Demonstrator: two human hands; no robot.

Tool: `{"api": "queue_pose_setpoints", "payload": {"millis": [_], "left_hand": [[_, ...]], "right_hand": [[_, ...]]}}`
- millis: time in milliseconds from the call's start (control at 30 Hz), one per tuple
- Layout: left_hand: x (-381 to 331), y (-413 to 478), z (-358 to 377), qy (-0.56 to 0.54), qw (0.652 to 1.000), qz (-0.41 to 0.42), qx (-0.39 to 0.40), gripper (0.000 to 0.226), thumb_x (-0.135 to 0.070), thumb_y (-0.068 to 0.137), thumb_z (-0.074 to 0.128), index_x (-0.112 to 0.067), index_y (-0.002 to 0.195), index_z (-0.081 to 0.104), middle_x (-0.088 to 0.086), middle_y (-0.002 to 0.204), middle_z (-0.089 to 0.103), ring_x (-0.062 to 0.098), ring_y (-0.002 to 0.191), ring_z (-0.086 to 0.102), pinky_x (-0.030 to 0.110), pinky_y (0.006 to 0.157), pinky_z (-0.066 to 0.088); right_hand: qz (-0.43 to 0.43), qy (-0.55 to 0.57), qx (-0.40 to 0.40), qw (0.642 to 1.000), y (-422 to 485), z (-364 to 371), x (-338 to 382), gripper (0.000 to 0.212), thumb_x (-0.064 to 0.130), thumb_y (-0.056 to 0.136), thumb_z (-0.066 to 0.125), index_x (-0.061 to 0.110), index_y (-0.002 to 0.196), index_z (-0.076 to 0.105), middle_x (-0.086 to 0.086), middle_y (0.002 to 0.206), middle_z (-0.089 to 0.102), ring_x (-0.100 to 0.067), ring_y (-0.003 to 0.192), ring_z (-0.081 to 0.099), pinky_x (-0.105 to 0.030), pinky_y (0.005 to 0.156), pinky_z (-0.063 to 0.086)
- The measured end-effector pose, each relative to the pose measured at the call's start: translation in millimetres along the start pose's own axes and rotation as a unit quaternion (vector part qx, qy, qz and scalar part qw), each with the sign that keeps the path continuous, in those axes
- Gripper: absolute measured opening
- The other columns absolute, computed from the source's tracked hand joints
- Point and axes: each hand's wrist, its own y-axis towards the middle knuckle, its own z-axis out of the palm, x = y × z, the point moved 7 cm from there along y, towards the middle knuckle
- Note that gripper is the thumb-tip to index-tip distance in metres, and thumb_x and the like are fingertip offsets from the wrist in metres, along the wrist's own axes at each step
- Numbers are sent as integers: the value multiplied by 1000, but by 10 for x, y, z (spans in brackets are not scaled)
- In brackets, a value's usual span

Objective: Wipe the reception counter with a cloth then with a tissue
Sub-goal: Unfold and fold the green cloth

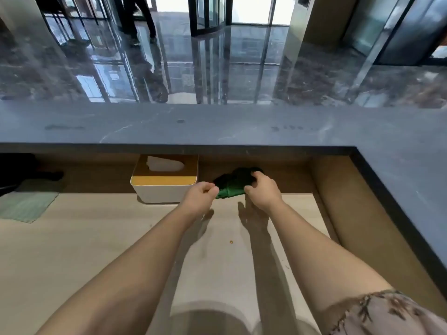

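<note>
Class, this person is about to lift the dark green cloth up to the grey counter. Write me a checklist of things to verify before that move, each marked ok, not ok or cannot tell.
1. Cloth held: the left hand pinches the near end of the dark green cloth, and the right hand grips its top: ok.
2. Cloth spread to give a flat wiping face: it is bunched up: not ok.
3. Marks to wipe located: smudges show on the counter: ok.
4. Tissue ready for the second pass: a tissue sticks up from the tissue box beside the cloth: ok.
5. Cloth clean and damp: cannot tell.
</note>
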Motion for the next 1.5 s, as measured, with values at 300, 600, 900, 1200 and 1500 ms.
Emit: {"api": "queue_pose_setpoints", "payload": {"millis": [300, 600, 900, 1200, 1500], "left_hand": [[128, 383, 47, -21, 1000, 6, 0, 35, -24, 98, 47, -16, 132, 53, 4, 127, 59, 22, 115, 55, 42, 102, 46], [192, 396, 57, -23, 1000, 4, 0, 36, -19, 99, 48, -11, 134, 52, 5, 129, 58, 21, 116, 54, 30, 94, 44], [115, 140, -23, -75, 997, -3, -28, 37, -21, 96, 53, -14, 133, 52, 5, 128, 58, 21, 112, 56, 36, 97, 47], [-166, -487, 178, -158, 979, -78, 104, 94, -76, 54, 69, -21, 130, 57, -2, 132, 58, 19, 123, 50, 41, 108, 30], [-579, -1278, 238, -196, 974, 82, 74, 19, -17, 94, 56, -6, 108, 62, 12, 102, 66, 21, 93, 59, 32, 82, 44]], "right_hand": [[60, -225, 81, 969, 465, 157, 96, 33, 21, 101, 36, 10, 117, 62, -11, 125, 60, -30, 117, 54, -32, 93, 40], [-6, -228, 54, 972, 569, 186, 28, 28, 24, 99, 44, 18, 126, 49, -13, 121, 58, -34, 110, 57, -33, 77, 41], [-160, -43, -126, 978, -173, -287, 45, 13, 16, 96, 49, 14, 109, 49, -5, 107, 58, -25, 97, 54, -39, 80, 46], [-266, 95, -113, 953, -1058, -743, 89, 14, 6, 91, 51, 19, 94, 48, 2, 91, 57, -19, 79, 52, -45, 71, 48], [-299, 77, -106, 945, -1898, -1073, -154, 18, 7, 89, 53, 23, 96, 49, 4, 94, 56, -17, 81, 51, -41, 74, 47]]}}
